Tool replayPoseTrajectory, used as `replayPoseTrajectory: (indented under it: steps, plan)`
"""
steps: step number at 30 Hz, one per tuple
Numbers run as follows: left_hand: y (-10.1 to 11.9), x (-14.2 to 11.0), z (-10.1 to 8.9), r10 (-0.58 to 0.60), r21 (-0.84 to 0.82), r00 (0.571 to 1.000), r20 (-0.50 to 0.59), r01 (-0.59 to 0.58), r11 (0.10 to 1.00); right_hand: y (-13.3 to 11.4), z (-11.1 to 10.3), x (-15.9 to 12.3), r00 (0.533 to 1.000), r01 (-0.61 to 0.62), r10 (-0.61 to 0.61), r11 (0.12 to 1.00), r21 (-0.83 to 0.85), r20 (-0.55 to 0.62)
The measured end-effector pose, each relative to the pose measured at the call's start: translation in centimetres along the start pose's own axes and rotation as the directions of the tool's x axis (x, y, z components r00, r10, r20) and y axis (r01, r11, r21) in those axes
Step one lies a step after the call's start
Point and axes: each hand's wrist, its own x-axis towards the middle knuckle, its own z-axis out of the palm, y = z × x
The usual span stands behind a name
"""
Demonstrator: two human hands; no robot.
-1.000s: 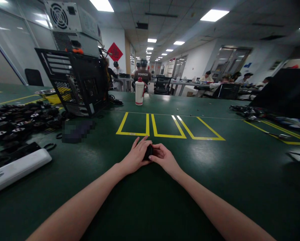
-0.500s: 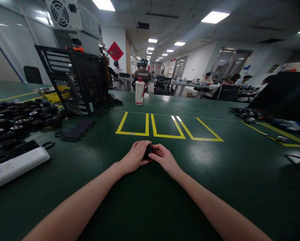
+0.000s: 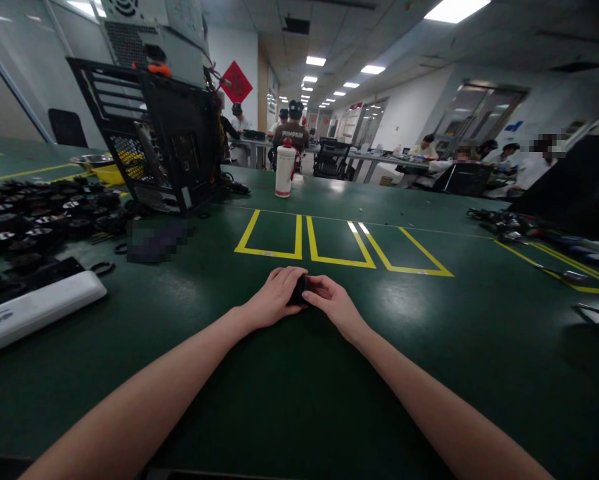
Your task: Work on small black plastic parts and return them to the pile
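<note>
Both my hands meet on the green table top [image 3: 289,373] just short of the yellow taped boxes [image 3: 329,243]. A small black object [image 3: 298,291] sits between them. My left hand [image 3: 275,296] curls over its left side with the fingers closed on it. Pinching its right side are the fingers of my right hand [image 3: 331,304]. Most of the object is hidden by my fingers, so I cannot make out what it is.
An open black computer case [image 3: 164,150] stands at the back left with a pile of black fans [image 3: 44,220] beside it. A white flat bar [image 3: 34,310] lies at the left edge. A white bottle [image 3: 284,170] stands behind the boxes. Tools and cables [image 3: 529,230] lie at right. Seated people work at far tables.
My left fingers, stretched out a second ago, have curled down over the black object. The view has tilted down a little; the hands stay in the same spot.
</note>
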Motion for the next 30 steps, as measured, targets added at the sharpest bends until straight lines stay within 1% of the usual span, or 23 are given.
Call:
replayPoseTrajectory:
  steps: [2,4,9,11,14,17,19,21,26,28,30]
  plan:
    - [-0.01,-0.04,-0.06,0.0,-0.001,1.0,0.005,0.0,1.0,-0.14,0.04,-0.18,0.999,0.024,-0.025,0.999,0.034,0.042]
    - [0.04,-0.04,-0.17,0.001,-0.006,1.0,0.008,-0.001,1.0,-0.19,0.16,-0.3,0.998,0.048,-0.05,0.998,0.042,0.038]
    - [0.2,-0.05,-0.43,0.005,-0.012,1.0,0.014,-0.005,1.0,0.09,0.36,-0.03,0.995,0.088,-0.09,0.995,-0.038,-0.052]
    - [0.22,-0.07,-0.47,0.006,-0.018,1.0,0.019,-0.006,1.0,0.18,0.29,0.15,0.996,0.05,-0.054,0.997,-0.054,-0.072]
    - [0.18,-0.07,-0.44,0.0,-0.033,1.0,0.016,0.001,0.999,0.05,0.08,0.2,0.999,-0.021,0.019,0.999,-0.049,-0.033]
    - [0.13,-0.04,-0.38,-0.011,-0.046,1.0,0.018,0.012,0.999,-0.34,-0.08,0.01,0.999,-0.011,0.012,1.0,-0.019,0.033]
    - [0.13,-0.01,-0.38,-0.013,-0.047,1.0,0.02,0.014,0.999,-0.54,-0.11,-0.12,0.999,-0.006,0.006,1.0,-0.008,0.052]
    - [0.15,0.02,-0.4,-0.011,-0.047,1.0,0.015,0.012,0.999,-0.57,-0.1,-0.14,0.999,-0.008,0.009,1.0,-0.019,0.036]
    - [0.13,0.09,-0.4,0.004,-0.048,1.0,0.005,-0.004,0.999,0.0,-0.16,0.37,0.998,0.026,-0.029,0.998,-0.051,-0.061]
    - [0.08,0.11,-0.33,0.005,-0.043,1.0,0.009,-0.004,0.999,0.2,-0.29,0.57,0.997,-0.004,-0.001,0.998,-0.058,-0.073]
    - [0.02,0.13,-0.23,0.001,-0.038,1.0,0.006,-0.001,0.999,0.23,-0.42,0.6,0.998,-0.03,0.027,0.998,-0.052,-0.057]
